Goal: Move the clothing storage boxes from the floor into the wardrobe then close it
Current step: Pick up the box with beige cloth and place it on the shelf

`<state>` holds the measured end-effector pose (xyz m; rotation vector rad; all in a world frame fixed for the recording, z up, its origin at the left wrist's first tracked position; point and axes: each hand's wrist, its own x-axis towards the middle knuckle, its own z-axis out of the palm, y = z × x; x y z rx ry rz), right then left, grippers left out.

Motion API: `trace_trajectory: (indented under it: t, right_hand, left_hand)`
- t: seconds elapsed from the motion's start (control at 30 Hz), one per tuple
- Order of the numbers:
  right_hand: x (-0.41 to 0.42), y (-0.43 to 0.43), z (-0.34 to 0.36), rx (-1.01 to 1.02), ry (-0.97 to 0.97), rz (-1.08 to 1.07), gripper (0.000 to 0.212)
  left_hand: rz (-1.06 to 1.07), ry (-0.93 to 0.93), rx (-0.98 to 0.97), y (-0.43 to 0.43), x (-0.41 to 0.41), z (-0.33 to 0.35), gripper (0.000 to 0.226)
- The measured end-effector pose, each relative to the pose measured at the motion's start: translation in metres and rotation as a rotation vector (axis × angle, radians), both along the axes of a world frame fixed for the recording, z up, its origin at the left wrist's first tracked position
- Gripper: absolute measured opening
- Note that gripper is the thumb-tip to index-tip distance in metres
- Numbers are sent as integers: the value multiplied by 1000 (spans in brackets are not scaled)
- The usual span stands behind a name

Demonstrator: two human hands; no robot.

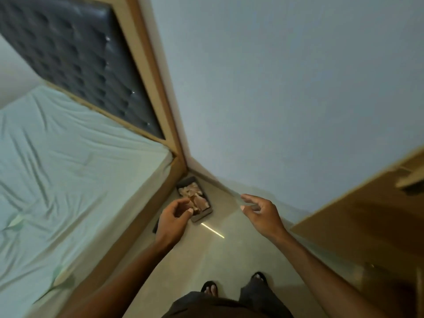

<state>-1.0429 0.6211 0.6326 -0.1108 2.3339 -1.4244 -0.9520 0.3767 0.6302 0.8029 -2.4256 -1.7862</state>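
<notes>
Standing in the aisle between bed [68, 171] and wall [275, 88], the person faced one storage box [205, 214] on the tiled floor [206, 253], tucked into the corner at 12 o'clock where the bed frame met the skirting. Box: dark, shallow, open-topped, filled with folded pinkish-beige clothing [195, 195]. Its long axis ran from about 11 o'clock, toward the corner, to 5 o'clock, toward the person's feet; the near short end faced the person.

Left hand [173, 220]: empty, fingers curled, thumb and forefinger close together; it overlapped the box's near left part in view, and contact could not be confirmed. Right hand [260, 213]: empty, fingers spread, off to 2 o'clock of the box, apart from it.

A wooden panel [358, 226] at 3 o'clock was probably the wardrobe; its state was unclear through motion blur.

Handling estimate: load likely light, contents soft; walls may be fabric-covered and could flex. Best hold judged to be both long sides or under the short ends, kept level, since no lid was visible to retain the clothes.
</notes>
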Motion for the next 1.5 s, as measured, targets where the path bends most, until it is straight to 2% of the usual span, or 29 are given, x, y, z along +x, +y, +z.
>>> trace_trajectory:
  t: [0.2, 0.37, 0.5, 0.63, 0.77, 0.97, 1.07, 1.13, 1.2, 1.27, 1.37, 1.5]
  right_hand:
    - [-50, -81, -19, -5, -61, 211, 36]
    - [-99, -148, -68, 27, -158, 371, 33]
    - [-127, -198, -131, 86, -240, 477, 34]
    - [-139, -245, -225, 154, -334, 557, 36]
    - [-144, -277, -330, 226, -398, 586, 37]
    - [-167, -297, -507, 349, -404, 577, 36]
    - [-187, -299, -577, 417, -317, 541, 35]
    - [-201, -299, -616, 541, -182, 558, 34]
    - [-215, -299, -644, 732, 30, 569, 31]
    - [-226, -298, -668, 806, 140, 523, 34]
    - [-239, -298, -694, 777, 11, 452, 42]
    - [-251, -292, -701, 736, -47, 425, 18]
  left_hand:
    - [179, -98, -2, -53, -17, -30, 25]
    - [358, -222, 41, -86, -44, -81, 22]
    - [450, -345, 47, -111, -57, -141, 27]
    - [475, -475, 39, -139, -58, -222, 29]
    - [422, -602, 23, -165, -57, -318, 33]
    - [206, -634, 68, -186, -104, -489, 41]
    - [111, -597, 61, -190, -141, -559, 39]
    - [55, -582, 46, -193, -168, -597, 34]
    - [19, -556, -6, -196, -191, -625, 29]
    - [-3, -552, -24, -198, -207, -651, 33]
    - [-88, -640, 49, -197, -222, -676, 35]
    - [-120, -669, 19, -192, -229, -669, 37]
